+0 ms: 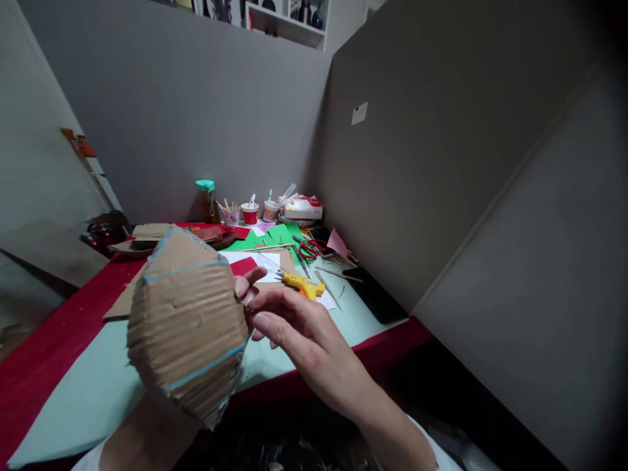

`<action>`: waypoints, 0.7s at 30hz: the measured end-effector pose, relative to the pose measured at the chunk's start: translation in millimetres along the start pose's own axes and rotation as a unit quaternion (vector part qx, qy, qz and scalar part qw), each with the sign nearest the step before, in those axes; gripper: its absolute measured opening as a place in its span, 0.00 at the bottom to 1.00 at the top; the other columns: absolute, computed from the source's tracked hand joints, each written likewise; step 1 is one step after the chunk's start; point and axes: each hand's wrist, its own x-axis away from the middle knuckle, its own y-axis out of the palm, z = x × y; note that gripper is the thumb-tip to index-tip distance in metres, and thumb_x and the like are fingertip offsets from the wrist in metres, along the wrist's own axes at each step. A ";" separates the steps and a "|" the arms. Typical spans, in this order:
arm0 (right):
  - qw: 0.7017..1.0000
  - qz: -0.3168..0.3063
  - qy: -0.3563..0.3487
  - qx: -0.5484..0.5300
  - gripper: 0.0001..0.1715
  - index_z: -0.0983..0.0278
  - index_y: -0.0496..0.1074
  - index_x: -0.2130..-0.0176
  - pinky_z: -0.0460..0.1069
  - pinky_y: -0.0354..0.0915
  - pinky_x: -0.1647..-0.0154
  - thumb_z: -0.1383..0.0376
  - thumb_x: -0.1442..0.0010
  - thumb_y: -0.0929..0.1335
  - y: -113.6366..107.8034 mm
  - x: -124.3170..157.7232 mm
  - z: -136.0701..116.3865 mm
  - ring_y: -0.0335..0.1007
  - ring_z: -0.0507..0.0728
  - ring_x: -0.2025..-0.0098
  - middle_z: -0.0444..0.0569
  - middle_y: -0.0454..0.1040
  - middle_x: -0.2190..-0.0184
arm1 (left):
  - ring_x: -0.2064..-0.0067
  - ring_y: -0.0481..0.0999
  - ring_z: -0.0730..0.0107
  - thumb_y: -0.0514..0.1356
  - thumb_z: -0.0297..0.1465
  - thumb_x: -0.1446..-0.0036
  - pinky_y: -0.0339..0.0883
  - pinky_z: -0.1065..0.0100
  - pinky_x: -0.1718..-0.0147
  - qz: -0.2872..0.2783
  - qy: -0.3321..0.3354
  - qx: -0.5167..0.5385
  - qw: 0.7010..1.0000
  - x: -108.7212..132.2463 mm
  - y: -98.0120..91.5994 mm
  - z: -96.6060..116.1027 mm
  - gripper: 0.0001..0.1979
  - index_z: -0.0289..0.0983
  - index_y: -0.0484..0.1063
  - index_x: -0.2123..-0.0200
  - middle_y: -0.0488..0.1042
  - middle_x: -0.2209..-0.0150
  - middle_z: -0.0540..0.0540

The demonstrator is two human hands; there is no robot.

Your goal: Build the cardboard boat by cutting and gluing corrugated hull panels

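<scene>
A curved piece of corrugated cardboard (191,314), with blue lines across it and a pointed top, is held up over the table's near side. Behind it is my left hand (249,281), gripping it, with only a few fingertips showing past its right edge. My right hand (309,337) reaches in from the right, thumb and forefinger drawn together at that same edge. A small pale bit seems to lie at its fingertips, too small to name. Just beyond my fingers lies a yellow hot glue gun (304,285).
Red-handled scissors (309,248), green paper (279,233) and cardboard strips lie on the table (93,379). A dark flat panel (377,296) rests at right. Paper cups (250,213) and a bottle (208,199) stand at the back, before grey partitions (196,111).
</scene>
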 end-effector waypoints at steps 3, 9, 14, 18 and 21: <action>0.999 0.036 -0.008 0.029 0.06 0.63 0.75 0.56 0.47 0.69 0.60 0.64 0.30 0.70 -0.5 -0.8 8.4 0.75 0.53 0.60 0.47 0.78 0.60 | 0.65 0.79 0.68 0.65 0.33 0.35 0.77 0.63 0.64 0.004 0.038 0.005 0.999 4.7 15.4 -2.6 0.09 0.38 0.74 0.68 0.79 0.66 0.49; 0.985 0.126 -0.059 0.102 0.13 0.63 0.76 0.52 0.48 0.67 0.62 0.70 0.38 0.74 -5.7 -5.7 21.5 0.70 0.53 0.66 0.42 0.73 0.67 | 0.58 0.83 0.57 0.56 0.36 0.32 0.78 0.56 0.64 0.038 0.006 0.016 0.999 -1.4 4.2 -11.5 0.22 0.39 0.66 0.80 0.83 0.48 0.39; 0.969 0.192 -0.092 0.130 0.05 0.64 0.82 0.63 0.49 0.65 0.59 0.72 0.37 0.74 -6.0 -16.1 30.2 0.72 0.55 0.64 0.46 0.77 0.67 | 0.51 0.80 0.55 0.52 0.42 0.30 0.74 0.45 0.49 0.133 0.010 0.029 0.991 -12.5 -7.6 -16.3 0.22 0.40 0.67 0.76 0.82 0.50 0.38; 0.969 0.207 -0.082 0.104 0.10 0.63 0.83 0.64 0.49 0.66 0.59 0.70 0.33 0.70 -1.1 -29.9 35.4 0.75 0.55 0.63 0.47 0.82 0.66 | 0.55 0.83 0.59 0.39 0.37 0.27 0.77 0.51 0.49 0.196 0.063 0.038 0.978 -10.7 19.0 -18.5 0.28 0.42 0.63 0.80 0.83 0.59 0.38; 0.971 0.210 -0.073 0.091 0.11 0.63 0.82 0.67 0.49 0.67 0.61 0.70 0.34 0.70 3.6 -42.8 37.1 0.76 0.55 0.64 0.46 0.82 0.68 | 0.56 0.85 0.61 0.39 0.37 0.26 0.81 0.59 0.53 0.221 0.106 0.044 0.969 -5.3 42.5 -16.4 0.28 0.42 0.64 0.78 0.83 0.62 0.39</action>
